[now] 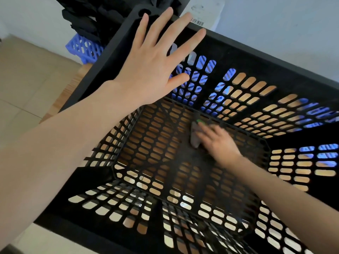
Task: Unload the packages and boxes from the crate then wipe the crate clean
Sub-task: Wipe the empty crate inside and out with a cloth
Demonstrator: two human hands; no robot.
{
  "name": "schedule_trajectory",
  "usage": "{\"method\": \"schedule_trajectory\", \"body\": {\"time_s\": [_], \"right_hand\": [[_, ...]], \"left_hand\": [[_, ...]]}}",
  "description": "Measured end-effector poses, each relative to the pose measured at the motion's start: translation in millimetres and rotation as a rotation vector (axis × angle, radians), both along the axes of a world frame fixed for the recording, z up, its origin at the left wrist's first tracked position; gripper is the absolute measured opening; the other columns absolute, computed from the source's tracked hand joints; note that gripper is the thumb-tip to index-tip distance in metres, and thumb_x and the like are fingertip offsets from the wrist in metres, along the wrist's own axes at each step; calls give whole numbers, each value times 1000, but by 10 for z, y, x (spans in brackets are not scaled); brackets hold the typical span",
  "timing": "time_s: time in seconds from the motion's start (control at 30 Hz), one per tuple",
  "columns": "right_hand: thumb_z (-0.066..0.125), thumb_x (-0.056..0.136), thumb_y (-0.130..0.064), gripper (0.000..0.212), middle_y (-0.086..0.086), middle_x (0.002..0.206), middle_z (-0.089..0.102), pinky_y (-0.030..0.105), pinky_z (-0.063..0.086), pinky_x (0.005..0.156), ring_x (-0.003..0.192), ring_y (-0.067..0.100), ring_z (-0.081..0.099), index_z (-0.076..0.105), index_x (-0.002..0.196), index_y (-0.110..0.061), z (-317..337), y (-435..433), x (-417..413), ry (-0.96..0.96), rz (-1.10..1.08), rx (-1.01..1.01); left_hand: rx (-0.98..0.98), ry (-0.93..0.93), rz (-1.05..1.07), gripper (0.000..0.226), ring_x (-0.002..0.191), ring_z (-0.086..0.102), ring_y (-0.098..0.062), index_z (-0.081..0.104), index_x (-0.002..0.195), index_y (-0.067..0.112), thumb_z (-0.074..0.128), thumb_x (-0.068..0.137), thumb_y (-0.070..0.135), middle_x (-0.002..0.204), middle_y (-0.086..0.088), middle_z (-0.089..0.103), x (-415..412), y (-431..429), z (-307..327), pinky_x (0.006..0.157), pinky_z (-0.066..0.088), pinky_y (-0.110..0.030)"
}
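Evidently the unloading is finished and the wiping step is in hand, since no packages or boxes show inside the crate.

At the far left, behind the crate, a blue slotted basket (84, 50) carries a heap of crumpled black fabric (82, 21). The left hand (152, 70) is released, with its fingers straight and fanned out over the crate's far-left corner. Whether it presses on the rim or only hovers above it I cannot tell.

The crate (256, 50) is hard, matte black plastic with a thick, smooth rim. Its walls and floor are pierced by rows of rounded slots. It stands on a wooden tabletop (60, 99), whose warm grain shows through the openings. Beyond the far rim lies a white package (203, 10) with a barcode label.

On the crate floor, near the far wall, a soft grey cloth (194, 137) with a green edge lies under the right hand (220, 145). That hand bears down on the cloth, but motion blur hides whether its fingers curl round it.

The next move probably calls for firm strokes across the ribbed floor and then up the walls, since the slot edges are likely to snag the cloth.
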State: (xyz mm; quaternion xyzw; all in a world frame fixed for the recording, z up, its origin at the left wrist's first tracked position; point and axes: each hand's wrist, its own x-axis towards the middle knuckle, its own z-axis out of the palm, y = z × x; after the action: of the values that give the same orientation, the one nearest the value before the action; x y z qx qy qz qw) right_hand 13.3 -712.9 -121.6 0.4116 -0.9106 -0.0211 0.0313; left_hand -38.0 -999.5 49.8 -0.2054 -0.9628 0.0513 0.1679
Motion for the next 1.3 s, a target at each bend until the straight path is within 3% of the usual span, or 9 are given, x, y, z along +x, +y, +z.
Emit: {"method": "schedule_trajectory", "body": {"time_s": [0.23, 0.43, 0.57, 0.67, 0.73, 0.87, 1.1, 1.2, 1.3], "right_hand": [[73, 83, -14, 43, 15, 141, 52, 48, 52, 83, 104, 40, 56, 63, 125, -10, -89, -62, 86, -36, -262, -26], [77, 80, -16, 48, 11, 143, 50, 45, 51, 90, 112, 33, 53, 62, 125, -14, -94, 85, 936, -181, 106, -41], [66, 88, -23, 35, 9, 143, 49, 37, 50, 90, 114, 28, 48, 61, 122, -20, -94, 194, 1429, -285, 369, -33], [58, 94, -20, 31, 7, 145, 48, 34, 48, 93, 116, 27, 52, 58, 124, -20, -79, 223, 1366, -281, 434, -43], [65, 88, -20, 38, 7, 146, 47, 35, 48, 95, 119, 26, 52, 59, 125, -20, -42, 204, 1154, -224, 446, -10], [79, 71, -16, 53, 13, 142, 52, 41, 53, 86, 111, 33, 59, 65, 123, -15, 1, 183, 532, -100, 205, 21], [78, 77, -9, 44, 15, 137, 55, 49, 51, 85, 106, 41, 58, 65, 120, -8, 20, 262, -55, 25, -322, -7], [77, 77, -11, 39, 15, 137, 56, 48, 53, 79, 101, 41, 58, 67, 115, -7, 2, 263, 172, -2, -316, -30], [81, 72, -15, 38, 14, 133, 59, 43, 55, 75, 95, 36, 59, 69, 109, -9, 16, 355, 548, -50, -164, -27]], "left_hand": [[6, -6, 0, 73, 149, 8, -38, 8, 156, 29, 34, 94, 56, 162, -12, 10, -2, 4, 5, 117, 8, -62], [6, -7, -5, 73, 148, 10, -39, 8, 156, 27, 33, 94, 56, 162, -12, 12, 15, 10, 19, 117, 9, -62], [27, -2, -13, 72, 148, 11, -38, 11, 156, 27, 34, 94, 54, 162, -12, 13, 22, 21, 34, 117, 8, -61], [19, -9, -10, 72, 149, 9, -38, 11, 156, 27, 34, 94, 55, 162, -11, 11, 12, 13, 29, 117, 8, -61], [11, -4, -9, 72, 148, 9, -38, 10, 156, 27, 33, 94, 55, 162, -11, 11, 8, 10, 25, 117, 8, -61], [12, -4, -18, 72, 148, 9, -39, 8, 156, 27, 33, 94, 56, 162, -13, 11, 2, 2, 13, 117, 9, -63], [17, -8, -24, 73, 148, 9, -39, 8, 156, 27, 31, 93, 56, 162, -13, 10, 17, 18, 3, 116, 9, -64], [27, -9, -20, 73, 148, 8, -39, 8, 156, 27, 31, 93, 56, 162, -13, 10, 14, 17, 15, 116, 8, -64], [33, -13, -24, 74, 148, 9, -40, 9, 156, 26, 32, 93, 56, 162, -14, 11, 21, 20, 17, 116, 8, -64]]}}
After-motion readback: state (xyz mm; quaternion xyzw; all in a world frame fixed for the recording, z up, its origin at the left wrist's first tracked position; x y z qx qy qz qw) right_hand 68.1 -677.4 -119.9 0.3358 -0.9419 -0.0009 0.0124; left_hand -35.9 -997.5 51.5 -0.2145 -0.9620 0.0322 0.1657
